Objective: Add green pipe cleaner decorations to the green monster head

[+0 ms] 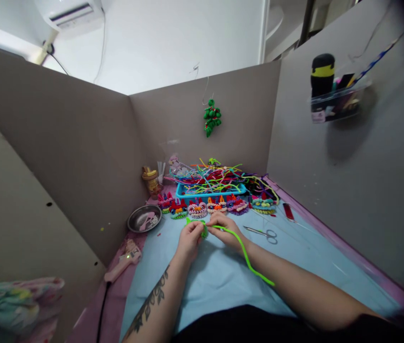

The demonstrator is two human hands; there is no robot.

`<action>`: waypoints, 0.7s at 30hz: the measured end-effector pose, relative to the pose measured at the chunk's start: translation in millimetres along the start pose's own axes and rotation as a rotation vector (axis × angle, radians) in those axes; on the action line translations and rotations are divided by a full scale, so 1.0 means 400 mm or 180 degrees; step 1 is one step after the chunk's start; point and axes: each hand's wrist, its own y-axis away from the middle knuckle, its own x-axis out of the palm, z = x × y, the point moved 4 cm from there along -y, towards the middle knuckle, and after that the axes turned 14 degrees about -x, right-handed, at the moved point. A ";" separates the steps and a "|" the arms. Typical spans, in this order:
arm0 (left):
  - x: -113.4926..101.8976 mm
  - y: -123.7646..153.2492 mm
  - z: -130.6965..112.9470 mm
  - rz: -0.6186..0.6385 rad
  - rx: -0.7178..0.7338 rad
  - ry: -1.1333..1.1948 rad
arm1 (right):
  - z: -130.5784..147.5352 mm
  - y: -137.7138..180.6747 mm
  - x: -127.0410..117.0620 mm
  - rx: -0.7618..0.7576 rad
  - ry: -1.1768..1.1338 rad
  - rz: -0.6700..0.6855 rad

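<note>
Bright green pipe cleaner (246, 255) runs between my hands, its long loose end draping over my right forearm. My left hand (191, 236) pinches a small bent or coiled green part, which shows around the fingertips. Close beside it, my right hand (225, 228) has thumb and fingers closed on the pipe cleaner near the coil. Both hands are above the blue cloth (219, 286). Just beyond them stands a row of several colourful fuzzy pipe-cleaner figures (217, 205). The fingers partly hide the coiled part.
A blue tray (211, 194) heaped with pipe cleaners is at the back. Scissors (264, 233) and a red-handled tool (288, 212) lie to the right. On the left are a metal bowl (144, 219) and a pink glue gun (125, 262). Grey partitions (202, 105) enclose the table.
</note>
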 end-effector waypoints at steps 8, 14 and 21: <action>-0.005 -0.001 0.007 0.0096 -0.0145 0.0561 | 0.000 0.021 0.031 -0.0358 0.0394 0.0153; -0.022 0.003 -0.010 -0.0041 -0.0085 0.0778 | -0.018 0.010 0.027 0.0188 -0.0291 0.0126; -0.012 0.009 -0.016 0.0092 -0.0176 0.0738 | -0.087 0.033 0.029 0.1860 -0.1994 -0.1003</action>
